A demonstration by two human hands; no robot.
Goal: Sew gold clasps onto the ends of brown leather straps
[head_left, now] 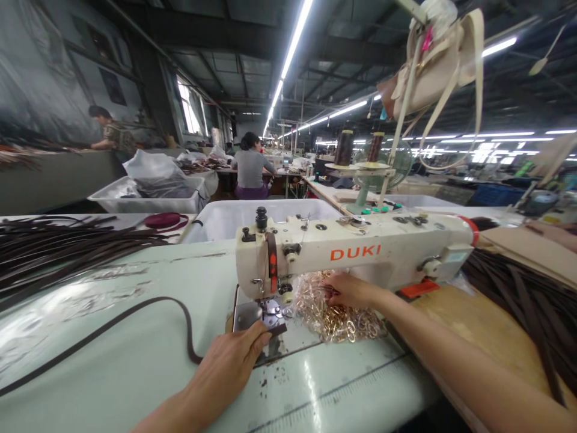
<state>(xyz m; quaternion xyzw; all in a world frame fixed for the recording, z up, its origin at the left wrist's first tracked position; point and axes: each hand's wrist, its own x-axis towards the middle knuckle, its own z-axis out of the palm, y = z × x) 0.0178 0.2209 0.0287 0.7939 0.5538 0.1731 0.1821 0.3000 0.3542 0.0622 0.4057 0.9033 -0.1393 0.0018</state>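
Note:
My left hand pinches a narrow dark brown strap close to its end, just in front of the sewing machine's needle plate. From there the strap curves away to the left over the pale green table. Under the arm of the white sewing machine, my right hand reaches into a clear plastic bag of gold metal rings and clasps. Its fingers are curled down among the pieces, and whatever lies between the fingertips is hidden.
Piles of dark straps lie at the left and right. A white bin stands behind the machine. Thread cones sit on a stand, below a hanging beige bag. Two people work farther back.

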